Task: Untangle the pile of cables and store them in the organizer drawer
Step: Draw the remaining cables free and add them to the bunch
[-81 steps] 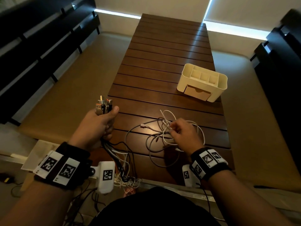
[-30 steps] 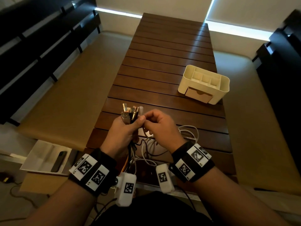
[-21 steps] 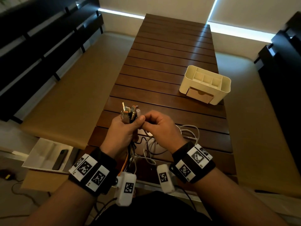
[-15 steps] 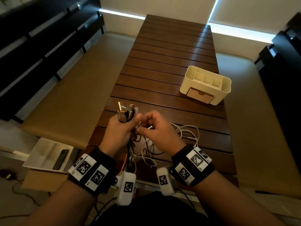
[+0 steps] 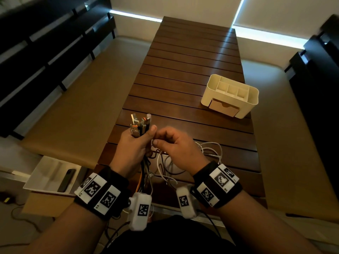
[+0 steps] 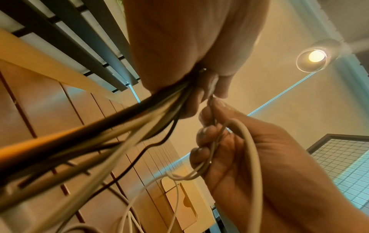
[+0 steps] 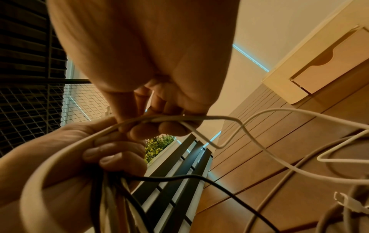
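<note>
Left hand [image 5: 134, 145] fists cable bundle [image 5: 140, 123]; wrist view shows right hand [image 6: 229, 141] pinching white cable [image 6: 249, 141].

My slatted dark wood bench [image 5: 192, 57] running ahead, tan cushioned seats [image 5: 77, 110] either side of it, black slatted backrests [image 5: 45, 39], drawn blinds [image 5: 275, 11] leaking light beyond it, ceiling lamp [image 6: 316, 56] lit above.

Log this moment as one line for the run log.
left hand: grips cable bundle, plugs up | right hand: pinches white cable | loose cables: on table | organizer: drawer shut
</note>
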Tool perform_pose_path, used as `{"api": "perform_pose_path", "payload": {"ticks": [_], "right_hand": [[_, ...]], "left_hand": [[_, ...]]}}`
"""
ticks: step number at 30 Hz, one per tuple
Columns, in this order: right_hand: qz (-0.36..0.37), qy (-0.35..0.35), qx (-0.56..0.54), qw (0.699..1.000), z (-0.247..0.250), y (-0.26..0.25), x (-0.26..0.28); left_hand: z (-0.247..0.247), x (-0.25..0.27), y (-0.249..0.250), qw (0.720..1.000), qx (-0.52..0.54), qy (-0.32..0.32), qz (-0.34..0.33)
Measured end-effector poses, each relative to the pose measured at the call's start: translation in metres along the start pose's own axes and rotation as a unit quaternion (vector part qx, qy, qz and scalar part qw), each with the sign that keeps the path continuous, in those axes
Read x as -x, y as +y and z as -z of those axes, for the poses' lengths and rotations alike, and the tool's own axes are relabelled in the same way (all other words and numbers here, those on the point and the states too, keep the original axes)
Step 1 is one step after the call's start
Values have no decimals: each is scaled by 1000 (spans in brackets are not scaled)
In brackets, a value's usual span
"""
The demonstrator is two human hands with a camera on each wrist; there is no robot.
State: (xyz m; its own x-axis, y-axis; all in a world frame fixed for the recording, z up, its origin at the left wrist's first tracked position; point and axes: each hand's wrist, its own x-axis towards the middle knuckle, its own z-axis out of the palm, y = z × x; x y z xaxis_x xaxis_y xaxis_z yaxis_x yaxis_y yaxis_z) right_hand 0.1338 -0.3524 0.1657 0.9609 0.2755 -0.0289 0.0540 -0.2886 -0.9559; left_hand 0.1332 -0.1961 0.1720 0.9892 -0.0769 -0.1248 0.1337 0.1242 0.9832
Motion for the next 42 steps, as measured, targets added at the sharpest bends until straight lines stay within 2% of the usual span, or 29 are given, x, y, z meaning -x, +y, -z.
{"api": "perform_pose_path", "payload": {"ticks": [4, 10, 19, 26, 30, 35, 39, 42], "right_hand": [[2, -17, -16, 1000, -3, 6, 1], [21, 7, -10, 1000, -4, 8, 1], [20, 7, 4, 1000, -5, 1, 3], [-49, -12, 88, 995, 14, 26, 13], [-92, -22, 132, 987, 25, 39, 18], [-100, -54, 173, 978, 33, 38, 18], [-109, -31, 212, 971, 49, 52, 22], [-151, 81, 199, 965, 66, 65, 24]], "left_hand": [[2, -2, 2, 1000, 6, 9, 6], [4, -2, 5, 999, 21, -26, 16], [1, -4, 3, 1000, 4, 20, 14], [8, -5, 9, 986, 127, 108, 13], [8, -3, 14, 978, 175, 115, 9], [11, -5, 13, 973, 194, 123, 24], [21, -7, 19, 972, 196, 127, 15], [26, -7, 19, 971, 197, 133, 13]]}}
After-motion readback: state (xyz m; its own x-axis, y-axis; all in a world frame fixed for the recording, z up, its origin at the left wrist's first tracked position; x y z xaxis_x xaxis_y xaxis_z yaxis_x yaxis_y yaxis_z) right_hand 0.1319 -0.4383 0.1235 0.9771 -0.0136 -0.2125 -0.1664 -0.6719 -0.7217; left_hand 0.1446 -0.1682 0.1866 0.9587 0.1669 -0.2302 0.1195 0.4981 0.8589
